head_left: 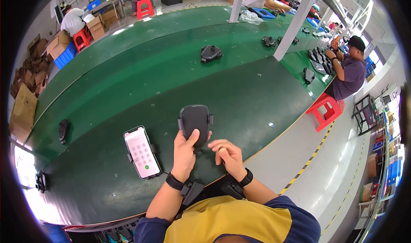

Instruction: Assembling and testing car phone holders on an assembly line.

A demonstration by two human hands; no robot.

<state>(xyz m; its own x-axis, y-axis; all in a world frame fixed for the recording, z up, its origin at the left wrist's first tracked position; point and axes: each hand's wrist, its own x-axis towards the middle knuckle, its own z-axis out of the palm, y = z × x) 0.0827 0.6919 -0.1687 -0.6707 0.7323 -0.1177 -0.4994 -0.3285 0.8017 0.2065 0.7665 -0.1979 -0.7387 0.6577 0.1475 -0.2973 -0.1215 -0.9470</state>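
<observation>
My left hand (185, 155) is closed around the lower part of a black phone holder (195, 119), thumb across its flat front. The holder has a side arm on each edge and small feet at the bottom. My right hand (229, 155) is just right of the holder's lower end, fingers bent and loosely apart, with nothing visible in them. A small dark spot shows at its fingers, too small to name. Left of my hands, a phone (142, 153) with a lit keypad screen lies in another black holder (154, 157) on the green table.
More black holders lie on the green bench (128, 93): one at centre back (211, 53), one at far left (64, 131), several at right. A co-worker (349, 67) sits at right by a red stool (325, 110). A white post (295, 24) rises from the bench.
</observation>
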